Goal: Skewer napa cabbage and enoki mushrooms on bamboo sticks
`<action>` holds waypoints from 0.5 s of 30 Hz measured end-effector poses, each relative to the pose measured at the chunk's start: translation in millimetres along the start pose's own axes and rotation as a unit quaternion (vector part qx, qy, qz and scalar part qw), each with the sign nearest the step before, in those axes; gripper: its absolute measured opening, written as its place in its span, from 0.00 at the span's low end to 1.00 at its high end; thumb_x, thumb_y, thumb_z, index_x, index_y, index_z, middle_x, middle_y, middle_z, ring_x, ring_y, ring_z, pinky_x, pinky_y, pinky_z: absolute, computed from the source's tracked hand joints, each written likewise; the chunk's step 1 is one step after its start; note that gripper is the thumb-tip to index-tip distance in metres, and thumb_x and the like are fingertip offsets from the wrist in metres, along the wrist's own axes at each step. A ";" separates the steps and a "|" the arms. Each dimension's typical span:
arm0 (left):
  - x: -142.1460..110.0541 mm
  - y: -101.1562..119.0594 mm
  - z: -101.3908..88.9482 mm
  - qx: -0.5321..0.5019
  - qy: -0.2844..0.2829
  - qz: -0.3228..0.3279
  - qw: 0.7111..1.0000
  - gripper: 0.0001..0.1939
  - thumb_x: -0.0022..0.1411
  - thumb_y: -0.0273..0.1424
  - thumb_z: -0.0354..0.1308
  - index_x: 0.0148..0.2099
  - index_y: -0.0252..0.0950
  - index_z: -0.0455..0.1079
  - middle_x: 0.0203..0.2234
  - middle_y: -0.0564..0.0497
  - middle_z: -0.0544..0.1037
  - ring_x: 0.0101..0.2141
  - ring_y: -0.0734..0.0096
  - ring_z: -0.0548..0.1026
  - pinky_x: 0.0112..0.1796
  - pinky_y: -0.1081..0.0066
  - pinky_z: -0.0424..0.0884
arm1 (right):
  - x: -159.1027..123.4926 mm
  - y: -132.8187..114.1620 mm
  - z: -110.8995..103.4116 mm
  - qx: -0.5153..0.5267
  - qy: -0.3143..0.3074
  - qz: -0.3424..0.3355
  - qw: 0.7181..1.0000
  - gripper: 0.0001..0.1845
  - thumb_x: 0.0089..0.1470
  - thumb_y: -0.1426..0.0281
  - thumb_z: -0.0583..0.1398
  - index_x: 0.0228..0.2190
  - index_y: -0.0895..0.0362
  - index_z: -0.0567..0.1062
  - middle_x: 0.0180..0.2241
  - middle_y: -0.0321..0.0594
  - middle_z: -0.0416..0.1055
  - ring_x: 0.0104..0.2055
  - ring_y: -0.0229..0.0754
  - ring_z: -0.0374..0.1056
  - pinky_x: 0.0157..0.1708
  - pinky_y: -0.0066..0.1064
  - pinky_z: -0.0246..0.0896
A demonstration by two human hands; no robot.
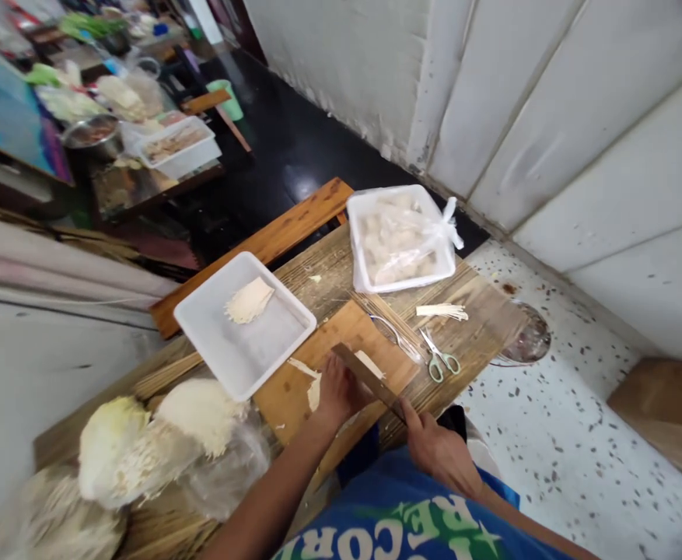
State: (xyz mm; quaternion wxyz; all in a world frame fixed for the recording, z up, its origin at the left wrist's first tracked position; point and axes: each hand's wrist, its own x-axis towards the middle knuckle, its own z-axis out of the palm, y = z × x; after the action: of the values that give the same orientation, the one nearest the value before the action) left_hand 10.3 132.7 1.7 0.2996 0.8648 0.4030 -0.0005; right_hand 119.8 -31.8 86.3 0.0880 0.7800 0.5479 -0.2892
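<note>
Knife [369, 381] in right hand [441, 453] crosses near edge of board [341, 325].

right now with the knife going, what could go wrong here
The left hand is right beside the knife, so a slip might nick its fingers. The scissors lie open near the right hand and could catch it if it strays.

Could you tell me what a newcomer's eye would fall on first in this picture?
Probably the knife in the right hand, slanting over the wooden cutting board beside the left hand. Next, perhaps, the two white trays, one left of the board, the other bagged in plastic beyond it.
</note>
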 end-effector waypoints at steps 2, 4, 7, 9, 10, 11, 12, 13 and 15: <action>3.7 -2.9 5.7 0.015 -0.012 0.006 1.000 0.36 0.43 0.36 0.65 0.55 0.32 0.64 0.55 0.32 0.67 0.59 0.40 0.59 0.60 0.51 0.50 | -1.6 -4.0 2.4 0.009 0.015 0.001 1.000 0.30 0.54 0.76 0.51 0.59 0.57 0.60 0.33 0.48 0.73 0.26 0.44 0.73 0.19 0.25 0.57; 4.4 -6.2 7.9 0.025 -0.018 0.006 1.000 0.31 0.46 0.37 0.63 0.54 0.35 0.66 0.53 0.36 0.69 0.59 0.41 0.59 0.59 0.51 0.51 | -2.3 -6.2 5.2 0.030 0.024 0.010 0.999 0.29 0.54 0.75 0.52 0.59 0.56 0.60 0.32 0.47 0.72 0.26 0.43 0.72 0.19 0.24 0.55; 3.3 -9.6 10.0 0.040 -0.029 0.010 0.999 0.28 0.48 0.38 0.61 0.53 0.37 0.67 0.50 0.38 0.72 0.58 0.42 0.59 0.59 0.51 0.51 | -3.0 -7.2 7.9 0.066 0.019 0.025 0.997 0.28 0.55 0.74 0.53 0.58 0.53 0.60 0.32 0.45 0.72 0.25 0.41 0.71 0.20 0.24 0.55; 3.2 -11.2 11.8 0.050 -0.036 0.015 0.998 0.27 0.48 0.38 0.62 0.51 0.36 0.69 0.48 0.38 0.73 0.57 0.41 0.61 0.59 0.51 0.52 | -4.0 -7.0 8.1 0.079 0.008 0.028 0.996 0.26 0.56 0.72 0.53 0.57 0.52 0.60 0.32 0.45 0.72 0.26 0.42 0.72 0.22 0.24 0.56; 3.5 -12.0 12.7 0.054 -0.038 0.016 0.998 0.27 0.47 0.38 0.62 0.50 0.36 0.69 0.48 0.38 0.73 0.57 0.41 0.61 0.58 0.51 0.52 | -4.7 -6.8 7.8 0.082 0.002 0.028 0.996 0.26 0.56 0.72 0.53 0.57 0.52 0.60 0.32 0.45 0.72 0.27 0.42 0.72 0.22 0.25 0.57; 4.0 -12.8 13.6 0.057 -0.039 0.015 0.997 0.27 0.47 0.38 0.62 0.50 0.36 0.69 0.48 0.38 0.73 0.56 0.40 0.62 0.58 0.50 0.53 | -5.5 -6.5 7.2 0.082 -0.001 0.028 0.996 0.26 0.56 0.71 0.53 0.57 0.52 0.61 0.33 0.45 0.72 0.27 0.43 0.72 0.23 0.25 0.57; 4.6 -13.7 14.4 0.061 -0.038 0.012 0.997 0.27 0.46 0.38 0.63 0.50 0.36 0.69 0.48 0.38 0.72 0.56 0.39 0.62 0.57 0.50 0.54 | -6.2 -6.1 6.6 0.082 -0.003 0.029 0.996 0.26 0.56 0.71 0.53 0.56 0.52 0.61 0.33 0.45 0.72 0.27 0.43 0.72 0.23 0.25 0.57; 5.0 -14.5 14.9 0.064 -0.036 0.009 0.997 0.27 0.46 0.38 0.63 0.50 0.37 0.69 0.48 0.38 0.72 0.55 0.39 0.63 0.57 0.50 0.54 | -6.9 -5.6 6.0 0.081 -0.004 0.030 0.996 0.25 0.56 0.71 0.53 0.56 0.52 0.61 0.33 0.46 0.72 0.27 0.43 0.72 0.23 0.25 0.57; 5.6 -15.9 15.4 0.068 -0.034 0.004 0.997 0.28 0.46 0.38 0.63 0.51 0.37 0.69 0.48 0.38 0.72 0.55 0.40 0.64 0.56 0.51 0.56 | -7.9 -4.3 4.6 0.081 -0.002 0.033 0.996 0.25 0.56 0.71 0.54 0.56 0.52 0.61 0.33 0.46 0.72 0.27 0.42 0.72 0.23 0.25 0.57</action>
State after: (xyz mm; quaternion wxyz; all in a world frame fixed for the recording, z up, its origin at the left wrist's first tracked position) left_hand 6.7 136.5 -20.5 0.2534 0.8844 0.3878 -0.0563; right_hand 112.4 -38.6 87.6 0.0349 0.8016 0.4962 -0.3316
